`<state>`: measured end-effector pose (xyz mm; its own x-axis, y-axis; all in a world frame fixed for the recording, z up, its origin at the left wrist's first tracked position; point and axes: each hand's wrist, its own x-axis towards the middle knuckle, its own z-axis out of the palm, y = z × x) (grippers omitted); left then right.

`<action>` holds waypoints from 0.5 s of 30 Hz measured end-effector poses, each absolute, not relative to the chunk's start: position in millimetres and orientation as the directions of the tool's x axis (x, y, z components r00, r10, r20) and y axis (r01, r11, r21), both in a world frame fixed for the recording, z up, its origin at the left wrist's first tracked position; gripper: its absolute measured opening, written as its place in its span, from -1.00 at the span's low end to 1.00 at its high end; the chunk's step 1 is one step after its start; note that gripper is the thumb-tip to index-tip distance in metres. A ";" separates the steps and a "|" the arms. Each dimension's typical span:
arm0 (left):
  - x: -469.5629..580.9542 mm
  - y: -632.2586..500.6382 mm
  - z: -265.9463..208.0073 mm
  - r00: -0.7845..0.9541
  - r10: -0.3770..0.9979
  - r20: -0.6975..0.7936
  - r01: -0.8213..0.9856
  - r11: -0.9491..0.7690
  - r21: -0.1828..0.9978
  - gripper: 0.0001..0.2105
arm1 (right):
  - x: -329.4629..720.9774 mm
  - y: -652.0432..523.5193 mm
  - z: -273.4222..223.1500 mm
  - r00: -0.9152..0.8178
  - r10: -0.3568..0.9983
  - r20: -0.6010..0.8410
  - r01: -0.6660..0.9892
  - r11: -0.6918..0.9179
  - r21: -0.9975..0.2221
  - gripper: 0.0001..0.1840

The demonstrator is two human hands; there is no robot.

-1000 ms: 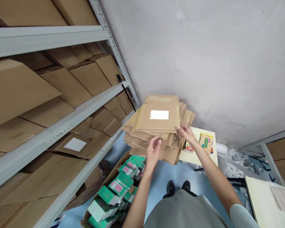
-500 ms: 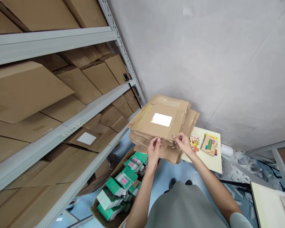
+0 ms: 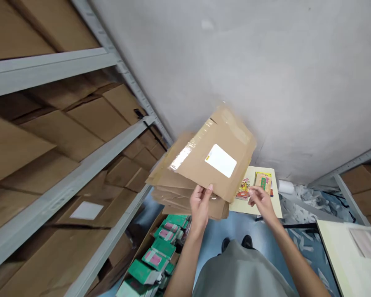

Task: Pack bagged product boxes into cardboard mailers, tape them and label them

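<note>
My left grip [image 3: 200, 206] pinches the cardboard [image 3: 198, 165] near edge, right grip [image 3: 262, 203] loosely curled, empty; probably light, stiffish, best held by edges.

Just beyond the left hand [image 3: 200, 206], the flattened carton [image 3: 213, 136] was plain brown, its label [image 3: 221, 163] white with a small yellow mark. Past the right hand [image 3: 261, 202], the table [image 3: 274, 203] was pale cream, one booklet [image 3: 243, 189] patterned red and yellow. Nearer than the left hand, green boxes [image 3: 163, 246] showed pink panels.
</note>
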<state>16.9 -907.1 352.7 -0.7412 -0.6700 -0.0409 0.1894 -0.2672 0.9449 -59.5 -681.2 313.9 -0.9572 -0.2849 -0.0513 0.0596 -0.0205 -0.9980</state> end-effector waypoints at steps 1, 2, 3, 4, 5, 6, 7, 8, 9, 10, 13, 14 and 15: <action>10.7 -900.3 351.0 -0.776 -0.629 -0.041 0.156 -0.254 0.954 -0.51 | -66.2 -659.7 311.0 -0.984 -0.173 -0.040 0.040 0.003 -0.999 -0.39; 3.4 -892.3 348.1 -0.812 -0.582 -0.041 0.128 -0.245 0.961 -0.50 | -72.1 -635.9 308.7 -0.998 -0.053 -0.022 0.021 0.029 -0.999 -0.37; -4.8 -882.8 344.3 -0.849 -0.526 -0.042 0.102 -0.242 0.965 -0.49 | -76.2 -610.0 306.8 -0.997 0.073 0.001 0.003 0.058 -0.998 -0.34; -13.5 -871.9 339.8 -0.886 -0.462 -0.046 0.077 -0.243 0.967 -0.48 | -77.7 -582.5 305.3 -0.979 0.203 0.035 -0.016 0.092 -0.996 -0.32; -22.4 -859.5 334.6 -0.920 -0.389 -0.054 0.048 -0.247 0.968 -0.47 | -75.7 -554.2 303.9 -0.944 0.323 0.071 -0.029 0.131 -0.991 -0.31; -31.1 -845.8 329.0 -0.949 -0.307 -0.070 0.011 -0.252 0.968 -0.46 | -69.8 -525.8 302.4 -0.895 0.433 0.106 -0.033 0.173 -0.984 -0.30; -39.1 -830.7 323.1 -0.971 -0.221 -0.092 -0.033 -0.255 0.966 -0.45 | -59.7 -498.1 300.6 -0.837 0.530 0.133 -0.022 0.210 -0.977 -0.29; -46.2 -814.7 316.9 -0.984 -0.133 -0.116 -0.080 -0.249 0.965 -0.45 | -45.5 -471.7 298.4 -0.774 0.616 0.146 0.006 0.238 -0.971 -0.28; -52.3 -797.6 310.8 -0.990 -0.045 -0.134 -0.120 -0.232 0.965 -0.45 | -27.6 -447.4 295.7 -0.708 0.691 0.144 0.049 0.252 -0.966 -0.26; -57.1 -779.7 304.8 -0.988 0.040 -0.146 -0.151 -0.208 0.966 -0.46 | -6.7 -425.5 292.5 -0.644 0.754 0.128 0.099 0.249 -0.964 -0.23; -64.0 -721.5 289.6 -0.944 0.289 -0.157 -0.204 -0.142 0.969 -0.48 | 67.1 -374.7 281.6 -0.505 0.863 0.032 0.197 0.151 -0.969 -0.19; -63.9 -701.2 286.0 -0.917 0.365 -0.162 -0.220 -0.123 0.968 -0.48 | 93.0 -362.5 278.1 -0.480 0.877 0.000 0.199 0.109 -0.974 -0.20; -62.9 -680.6 283.1 -0.888 0.428 -0.168 -0.233 -0.103 0.967 -0.48 | 118.5 -352.2 275.1 -0.463 0.886 -0.023 0.189 0.073 -0.979 -0.21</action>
